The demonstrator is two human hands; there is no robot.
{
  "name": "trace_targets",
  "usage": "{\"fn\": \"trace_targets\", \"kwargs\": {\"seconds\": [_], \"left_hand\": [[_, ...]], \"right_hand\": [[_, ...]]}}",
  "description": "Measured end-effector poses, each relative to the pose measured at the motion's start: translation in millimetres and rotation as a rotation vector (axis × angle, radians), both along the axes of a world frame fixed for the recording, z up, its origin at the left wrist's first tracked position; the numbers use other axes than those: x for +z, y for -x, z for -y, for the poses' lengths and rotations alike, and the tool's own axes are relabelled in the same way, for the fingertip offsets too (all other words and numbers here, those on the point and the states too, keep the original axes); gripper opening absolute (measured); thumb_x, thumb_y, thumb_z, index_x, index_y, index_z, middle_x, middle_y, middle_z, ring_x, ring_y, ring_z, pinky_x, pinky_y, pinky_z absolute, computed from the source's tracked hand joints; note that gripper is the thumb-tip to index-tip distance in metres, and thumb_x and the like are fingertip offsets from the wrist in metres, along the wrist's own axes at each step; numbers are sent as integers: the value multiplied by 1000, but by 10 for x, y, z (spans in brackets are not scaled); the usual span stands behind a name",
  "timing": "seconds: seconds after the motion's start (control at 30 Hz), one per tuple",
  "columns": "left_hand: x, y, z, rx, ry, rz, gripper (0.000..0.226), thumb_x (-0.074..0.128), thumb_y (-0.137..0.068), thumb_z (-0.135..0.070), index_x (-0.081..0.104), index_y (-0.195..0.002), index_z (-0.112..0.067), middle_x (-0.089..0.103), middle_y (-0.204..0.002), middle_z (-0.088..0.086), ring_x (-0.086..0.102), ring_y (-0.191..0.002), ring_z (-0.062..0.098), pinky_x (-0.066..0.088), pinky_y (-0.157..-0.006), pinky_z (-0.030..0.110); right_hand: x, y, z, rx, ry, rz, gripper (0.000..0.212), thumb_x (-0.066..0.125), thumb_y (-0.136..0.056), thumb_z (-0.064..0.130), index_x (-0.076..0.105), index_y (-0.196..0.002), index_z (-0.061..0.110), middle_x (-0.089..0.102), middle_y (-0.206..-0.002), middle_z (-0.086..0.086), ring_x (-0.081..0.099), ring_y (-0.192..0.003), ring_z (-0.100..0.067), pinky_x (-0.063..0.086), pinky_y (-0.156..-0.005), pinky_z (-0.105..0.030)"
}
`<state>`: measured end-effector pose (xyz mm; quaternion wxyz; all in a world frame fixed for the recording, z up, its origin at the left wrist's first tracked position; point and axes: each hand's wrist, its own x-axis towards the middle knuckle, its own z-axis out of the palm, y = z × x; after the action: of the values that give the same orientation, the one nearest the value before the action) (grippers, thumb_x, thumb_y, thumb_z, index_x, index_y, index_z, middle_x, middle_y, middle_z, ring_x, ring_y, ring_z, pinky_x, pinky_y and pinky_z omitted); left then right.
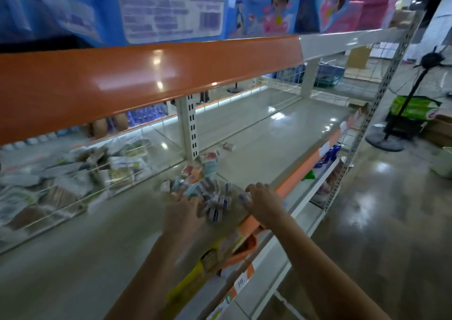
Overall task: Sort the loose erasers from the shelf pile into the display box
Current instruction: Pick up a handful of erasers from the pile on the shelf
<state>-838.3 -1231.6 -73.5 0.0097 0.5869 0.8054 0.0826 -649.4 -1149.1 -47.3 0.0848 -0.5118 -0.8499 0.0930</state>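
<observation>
1. I am looking at the eraser pile (pixel 205 192), a heap of small wrapped blocks lying on the shelf (pixel 256 133) near its front edge, with a few strays (pixel 228 146) scattered farther back.
2. My left hand (pixel 182 213) is resting against the near left side of the pile; blur is hiding the fingers, so I cannot tell whether they are gripping anything.
3. My right hand (pixel 263 201) is sitting at the shelf lip, fingers curled round what looks like one eraser (pixel 244 197).
4. I am not seeing a display box that I can be sure of.
5. I am judging the risk as this: the pile is sitting close to the orange front strip (pixel 308 163), so a sweeping hand could be knocking erasers over the edge to the lower tiers.
6. I am finding no writing readable; the wrappers, the price tags and the blue packaging (pixel 171 6) above are all too blurred.
</observation>
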Motion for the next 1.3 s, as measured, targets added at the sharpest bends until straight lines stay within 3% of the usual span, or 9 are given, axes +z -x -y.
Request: {"fn": "trace_targets", "kwargs": {"seconds": [0.2, 0.37, 0.6, 0.73, 0.87, 1.0, 1.17, 1.3], "left_hand": [[-89, -3, -156, 60, 21, -42, 30, 54, -86, -47, 58, -108, -28, 52, -130, -2, 44, -126, 17, 43, -90, 33], [-85, -130, -137, 177, -50, 30, 24, 58, -86, -41, 60, -107, -31, 56, -123, -5, 53, -110, 17, 45, -84, 30], [-21, -250, -47, 335, -135, 104, 19, 62, -84, -33, 65, -103, -30, 64, -108, -3, 59, -91, 20, 49, -76, 31], [21, -311, 70, 424, -209, 189, 27, 63, -84, -30, 66, -111, -30, 68, -103, 0, 59, -89, 21, 49, -75, 32], [109, -380, 144, 443, -296, 260, 31, 68, -83, -28, 66, -114, -24, 70, -99, -2, 56, -77, 11, 40, -64, 25], [218, -467, 240, 477, -383, 307, 26, 70, -82, -29, 65, -106, -21, 59, -79, -13, 51, -65, -1, 34, -53, 16], [333, -566, 517, 483, -481, 356, 17, 72, -81, -23, 61, -92, -28, 58, -76, -22, 55, -71, -3, 36, -56, 13], [364, -611, 830, 534, -560, 399, 16, 71, -82, -25, 60, -94, -26, 60, -83, -20, 55, -78, -8, 39, -58, 8]], "right_hand": [[-122, 45, -211, 45, -10, -18, 31, 45, -93, 32, 55, -114, 12, 57, -113, -8, 49, -109, -25, 42, -89, -36], [-179, -2, -332, 138, 14, -73, 26, 46, -89, 22, 54, -110, 10, 55, -110, -8, 49, -104, -23, 43, -87, -34], [-136, -84, -531, 288, 66, -24, 35, 50, -89, 27, 52, -117, 5, 51, -116, -13, 46, -109, -27, 43, -93, -36], [-86, -146, -591, 353, 84, -139, 33, 52, -87, 25, 53, -114, 6, 51, -112, -11, 47, -105, -26, 43, -92, -35], [-4, -126, -586, 454, 92, -252, 28, 51, -87, 21, 54, -110, 5, 51, -106, -10, 50, -98, -24, 40, -85, -29], [66, -56, -506, 564, 100, -370, 25, 56, -87, 21, 55, -109, 8, 48, -103, -5, 51, -86, -17, 41, -74, -24], [80, 78, -343, 737, 125, -401, 29, 58, -86, 22, 54, -111, 9, 47, -110, -6, 52, -96, -23, 44, -79, -30], [71, 222, -120, 856, 149, -459, 32, 59, -82, 17, 55, -113, 11, 45, -108, 0, 45, -93, -15, 29, -72, -17]]}}
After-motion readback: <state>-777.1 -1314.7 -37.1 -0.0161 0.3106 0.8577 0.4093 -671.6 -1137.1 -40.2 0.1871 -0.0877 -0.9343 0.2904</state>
